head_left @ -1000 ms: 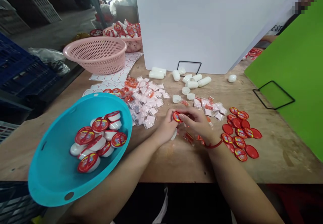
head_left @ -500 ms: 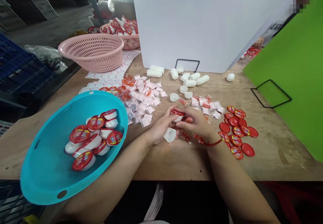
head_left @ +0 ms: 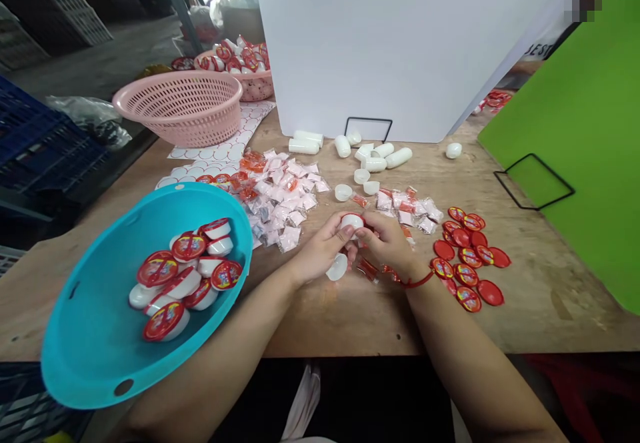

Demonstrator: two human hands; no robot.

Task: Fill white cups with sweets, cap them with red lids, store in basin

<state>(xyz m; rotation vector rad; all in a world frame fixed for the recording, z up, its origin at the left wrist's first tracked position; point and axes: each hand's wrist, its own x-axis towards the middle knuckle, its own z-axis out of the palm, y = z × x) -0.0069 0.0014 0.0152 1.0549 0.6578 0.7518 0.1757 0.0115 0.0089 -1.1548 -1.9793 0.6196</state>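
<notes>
Between my two hands is a small white cup with a red lid (head_left: 353, 221), its white side turned up towards me. My left hand (head_left: 323, 246) is closed on its left side, thumb on the cup. On the other side my right hand (head_left: 384, 238) grips it with thumb and fingers. Just below my left hand lies an empty white cup (head_left: 337, 267). Red sachets (head_left: 368, 270) lie under and beside my right hand. Loose red lids (head_left: 468, 256), several with printed labels, are scattered to the right. A heap of pale pink sachets (head_left: 287, 200) lies beyond my left hand.
A turquoise basin (head_left: 85, 336) with several lidded cups stands at the left. Behind it is a pink basket (head_left: 180, 113). White cups, some stacked (head_left: 374, 163), lie before a white board (head_left: 360, 43). A green board (head_left: 575, 130) stands right, its wire stand (head_left: 537, 180) on the table.
The lidded cup has been turned over between my hands: its red lid faced up before, and now its white side does. The view has shifted slightly.
</notes>
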